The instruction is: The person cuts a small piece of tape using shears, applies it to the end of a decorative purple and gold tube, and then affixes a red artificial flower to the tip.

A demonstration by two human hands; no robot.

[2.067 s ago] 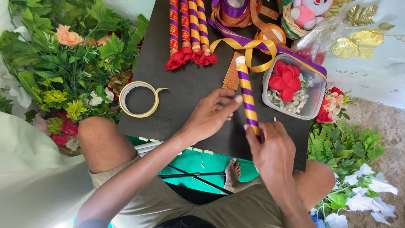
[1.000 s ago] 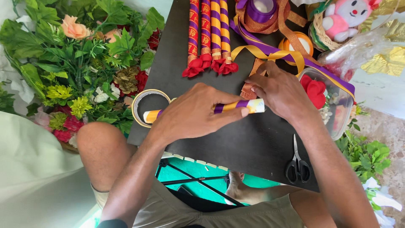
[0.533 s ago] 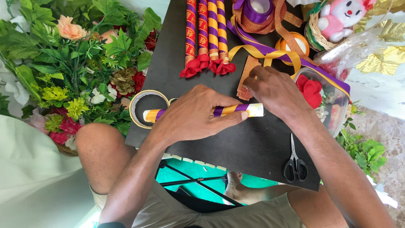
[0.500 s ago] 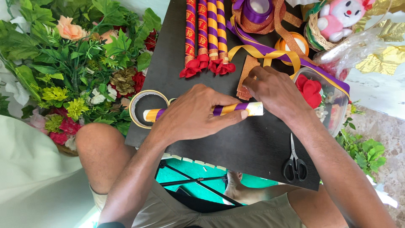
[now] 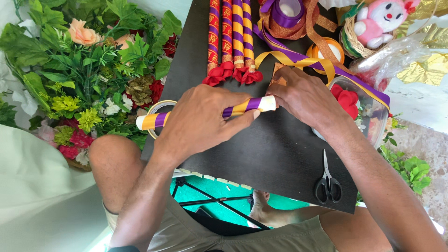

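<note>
A stick wrapped in purple and gold ribbon (image 5: pixel 242 107) lies sideways across the black board (image 5: pixel 275 158) on my lap. My left hand (image 5: pixel 198 122) presses down over its middle, fingers wrapped across it. My right hand (image 5: pixel 305 97) pinches the stick's bare white right end, by a loose brown ribbon piece. Loose purple and gold ribbon (image 5: pixel 298 59) trails from behind the right hand toward the spools.
Several finished ribbon-wrapped sticks with red flowers (image 5: pixel 229 42) lie at the board's top. A tape roll (image 5: pixel 156 112) sits under the stick's left end. Black scissors (image 5: pixel 328 181) rest at lower right. A clear tub of red flowers (image 5: pixel 359 112), ribbon spools (image 5: pixel 289 11), a toy in a basket (image 5: pixel 373 25), artificial foliage (image 5: pixel 84 70).
The stick went from held upright to lying sideways on the board with both hands on it. The scissors now lie on the board at lower right. In the last half second little moved.
</note>
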